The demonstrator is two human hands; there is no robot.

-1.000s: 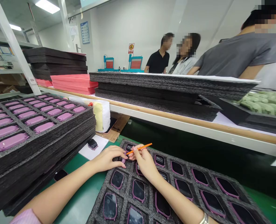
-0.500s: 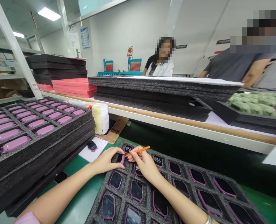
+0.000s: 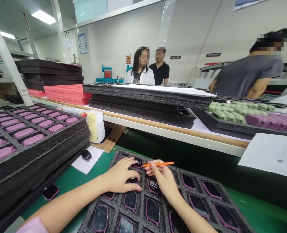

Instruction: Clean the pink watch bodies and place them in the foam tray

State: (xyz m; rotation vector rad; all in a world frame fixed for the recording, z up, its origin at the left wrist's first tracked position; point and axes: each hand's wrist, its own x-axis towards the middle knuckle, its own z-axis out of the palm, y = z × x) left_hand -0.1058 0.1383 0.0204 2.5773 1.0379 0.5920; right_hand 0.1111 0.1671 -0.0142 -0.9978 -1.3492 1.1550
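A slim orange pointed stick (image 3: 161, 164) is pinched in my right hand (image 3: 161, 176), over the far edge of a black foam tray (image 3: 141, 191). The stick's tip points left, toward a purple-framed smartwatch (image 3: 138, 162) with a lit screen in the back row. My left hand (image 3: 122, 176) lies over the tray's left part, fingers spread and holding nothing I can see; its fingertips are around that watch and another watch (image 3: 133, 180) partly under the fingers. Just below my right hand sits a watch with white text (image 3: 154, 186). Several dark-screened watches fill other slots.
At left stands a tall stack of foam trays (image 3: 68, 137) holding purple cases. A loose watch (image 3: 86, 155) rests on white paper, another (image 3: 50, 192) on the green table (image 3: 65, 181). A shelf (image 3: 158, 132) with foam stacks crosses behind. Several people are beyond it.
My left hand has let go of the watch it was holding tilted and has spread over the tray. My right hand still grips the orange stick. The view has turned right.
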